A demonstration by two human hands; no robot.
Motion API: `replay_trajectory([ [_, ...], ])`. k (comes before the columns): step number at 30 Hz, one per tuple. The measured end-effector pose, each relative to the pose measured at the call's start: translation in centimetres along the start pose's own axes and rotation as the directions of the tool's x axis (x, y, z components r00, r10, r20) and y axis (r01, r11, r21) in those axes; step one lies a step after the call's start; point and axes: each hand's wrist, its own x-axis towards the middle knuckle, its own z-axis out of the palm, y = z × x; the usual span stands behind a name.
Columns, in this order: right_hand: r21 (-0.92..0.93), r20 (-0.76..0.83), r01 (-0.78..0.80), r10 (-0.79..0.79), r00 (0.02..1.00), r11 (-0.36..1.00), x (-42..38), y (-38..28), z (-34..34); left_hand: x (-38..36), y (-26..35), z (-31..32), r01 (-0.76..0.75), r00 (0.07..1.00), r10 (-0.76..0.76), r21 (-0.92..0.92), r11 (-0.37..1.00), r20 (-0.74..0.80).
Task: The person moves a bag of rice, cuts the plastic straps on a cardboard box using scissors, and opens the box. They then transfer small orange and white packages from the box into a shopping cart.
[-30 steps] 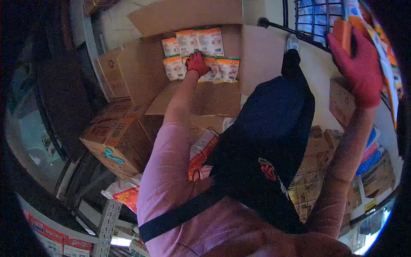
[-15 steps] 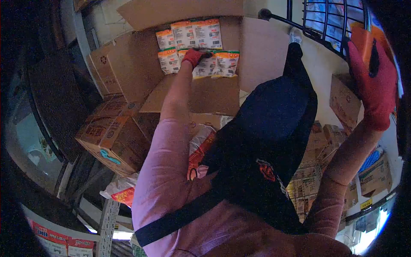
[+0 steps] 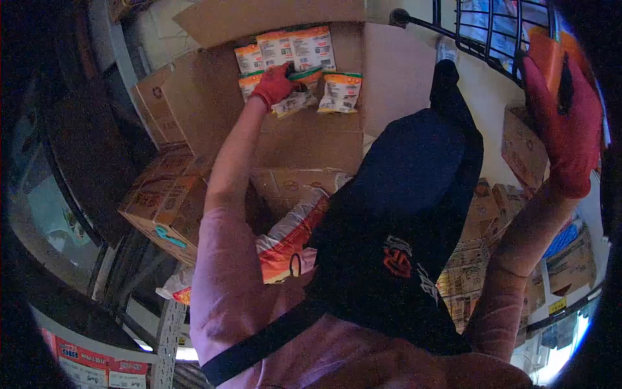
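Observation:
Inside an open cardboard box (image 3: 304, 146) at the top centre lie several white packets with orange and green tops, in two rows. My left hand (image 3: 273, 86), in a red glove, is closed on a tilted packet (image 3: 298, 100) in the front row. Another packet (image 3: 339, 93) lies to its right, with a gap between them. The upper row of packets (image 3: 312, 48) is just beyond my fingers. My right hand (image 3: 565, 123), also gloved in red, is raised at the far right, its fingers around an orange object (image 3: 545, 61) beside a black wire basket.
The black wire basket (image 3: 495, 29) holds bags at the upper right. A closed carton (image 3: 165, 194) stands at the left. Red and white bags (image 3: 295, 230) lie below the open box. More cartons (image 3: 525, 149) are stacked at the right, behind my right arm.
My left hand has moved slightly left and gripped a front-row packet, which has tilted and shifted, opening a gap to the packet on its right. My right hand has hardly moved.

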Motion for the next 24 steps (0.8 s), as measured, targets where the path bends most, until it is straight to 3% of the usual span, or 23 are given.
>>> replay_trajectory([
  [3,0.016,-0.037,-0.014,0.014,0.999,1.000,0.1,-0.1,0.4,0.4,2.5,-1.9,-0.040,0.985,0.073,-0.204,0.978,0.155],
  [5,0.023,-0.031,0.003,-0.002,1.000,1.000,0.0,-0.3,0.4,3.1,1.7,2.8,-0.005,0.966,0.113,-0.419,0.908,0.233],
  [7,-0.062,-0.172,0.098,-0.108,0.979,0.993,-0.2,0.8,1.4,5.7,0.4,9.5,0.123,0.959,-0.027,-0.329,0.936,0.281],
  [9,-0.031,-0.159,0.098,-0.102,0.982,0.995,-0.4,1.2,1.4,7.6,-0.3,15.4,0.279,0.939,-0.211,-0.242,0.929,0.273],
  [10,0.067,-0.038,0.030,-0.027,0.999,0.997,-0.4,0.3,0.7,7.0,0.5,16.4,0.390,0.905,-0.327,-0.222,0.894,0.273],
  [12,0.175,0.055,0.010,-0.020,0.998,0.985,-0.5,-0.5,0.3,6.6,0.8,17.8,0.468,0.883,-0.438,-0.393,0.792,0.169],
  [13,0.193,0.012,0.073,-0.077,0.997,0.978,-0.4,-0.6,0.2,6.3,0.7,18.1,0.492,0.857,-0.501,-0.477,0.729,0.118],
  [17,0.112,-0.248,0.256,-0.222,0.943,0.960,0.0,-2.2,0.2,6.5,-0.1,18.7,0.385,0.922,-0.255,-0.744,0.546,0.290],
  [19,-0.064,-0.364,0.097,-0.114,0.924,0.993,-0.9,-5.3,0.1,6.5,0.4,18.4,0.347,0.935,-0.114,-0.807,0.478,0.335],
  [20,-0.066,-0.279,0.060,-0.076,0.957,0.996,-0.8,-5.2,-0.4,6.9,0.3,19.3,0.363,0.932,-0.147,-0.849,0.383,0.332],
  [21,0.032,-0.001,-0.064,0.064,0.998,0.997,-0.2,-4.8,-1.6,7.3,0.0,20.0,0.374,0.925,-0.178,-0.883,0.284,0.334],
  [22,0.048,0.278,-0.219,0.197,0.940,0.975,0.4,-4.5,-2.8,7.9,-0.4,20.2,0.360,0.931,-0.179,-0.879,0.311,0.318],
  [24,0.083,-0.051,0.013,-0.008,0.999,0.996,-0.1,-3.9,-1.8,8.7,-1.3,20.8,0.339,0.939,-0.186,-0.867,0.365,0.289],
])
